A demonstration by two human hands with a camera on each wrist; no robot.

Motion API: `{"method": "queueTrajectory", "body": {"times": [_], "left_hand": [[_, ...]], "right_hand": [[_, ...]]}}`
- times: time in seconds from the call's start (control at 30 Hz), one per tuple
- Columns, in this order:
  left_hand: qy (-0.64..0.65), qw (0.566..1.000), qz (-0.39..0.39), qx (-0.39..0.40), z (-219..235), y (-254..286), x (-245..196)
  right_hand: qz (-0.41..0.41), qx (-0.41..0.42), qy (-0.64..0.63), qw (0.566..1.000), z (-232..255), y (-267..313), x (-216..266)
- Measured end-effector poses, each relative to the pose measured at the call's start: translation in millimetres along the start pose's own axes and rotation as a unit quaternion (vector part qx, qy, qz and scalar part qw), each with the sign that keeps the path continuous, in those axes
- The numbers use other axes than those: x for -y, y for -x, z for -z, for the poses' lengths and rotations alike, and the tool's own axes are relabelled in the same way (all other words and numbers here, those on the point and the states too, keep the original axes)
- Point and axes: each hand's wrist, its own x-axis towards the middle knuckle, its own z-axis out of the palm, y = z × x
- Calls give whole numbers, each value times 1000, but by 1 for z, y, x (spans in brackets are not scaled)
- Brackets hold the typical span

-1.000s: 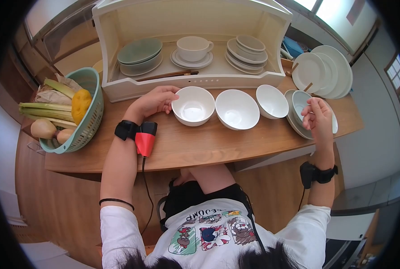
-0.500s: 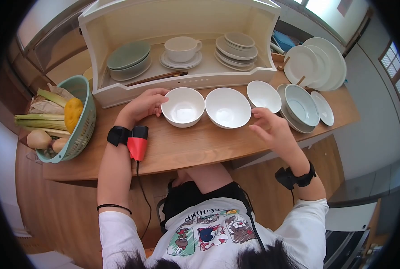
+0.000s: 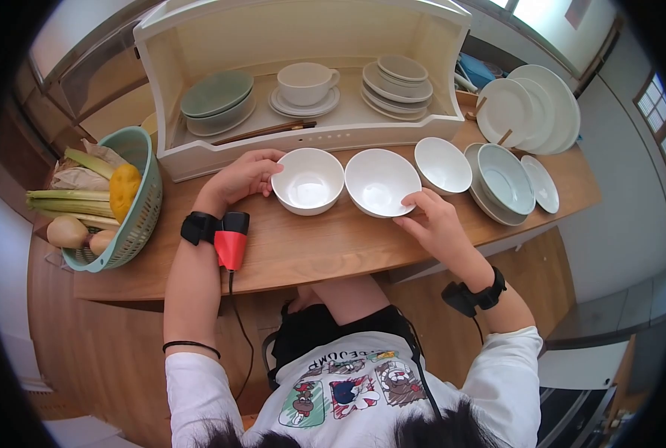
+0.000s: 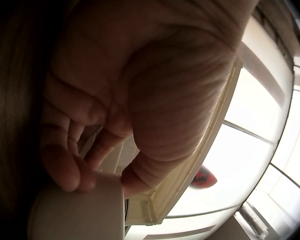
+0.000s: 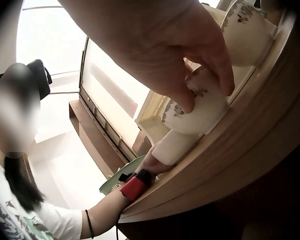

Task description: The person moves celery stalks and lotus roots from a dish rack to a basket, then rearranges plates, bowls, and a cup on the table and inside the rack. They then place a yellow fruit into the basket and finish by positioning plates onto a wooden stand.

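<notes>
On the wooden table, my left hand [image 3: 248, 179] holds the left white bowl [image 3: 308, 183] at its left side. In the left wrist view, the thumb is at that bowl's rim and the fingers lie against its outer wall [image 4: 77, 212]. My right hand [image 3: 443, 230] pinches the right rim of the middle white bowl [image 3: 380, 179], fingers over the edge and thumb outside. The right wrist view shows a leafy print on this middle bowl's outside [image 5: 207, 110]. Both bowls stand upright, side by side. A smaller white bowl [image 3: 443, 166] stands just right of them.
Behind is a cream cabinet [image 3: 393, 133] holding stacked green dishes [image 3: 217, 93], a cup [image 3: 303, 84] and plates [image 3: 393, 91]. A vegetable basket [image 3: 150, 198] stands left. At right are a pale green bowl [image 3: 506, 179], a small dish [image 3: 540, 185] and upright plates [image 3: 501, 110].
My right hand has moved left from over the pale green bowl to the middle white bowl and now pinches its rim. The left hand has stayed at the left bowl.
</notes>
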Motion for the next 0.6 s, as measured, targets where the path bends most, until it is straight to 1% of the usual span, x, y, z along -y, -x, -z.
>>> {"method": "queueTrajectory", "body": {"times": [0.3,0.37,0.4,0.47,0.5,0.57,0.6], "left_hand": [[5,1000,4,-7,1,-1,1],[5,1000,5,-5,1,-1,1],[6,1000,7,-3,1,-1,1],[7,1000,3,1,2,-1,2],[10,1000,4,5,2,-1,2],[8,1000,2,2,2,-1,2],[9,1000,6,-2,1,-1,2]], "right_hand": [[18,-38,-22,999,-4,-1,-1],[38,-49,27,998,-1,-1,0],[41,-51,29,997,0,-1,2],[84,-85,35,992,6,-3,6],[88,-88,39,991,10,-6,9],[96,-129,8,987,21,-13,15],[99,-132,12,986,30,-18,21]]}}
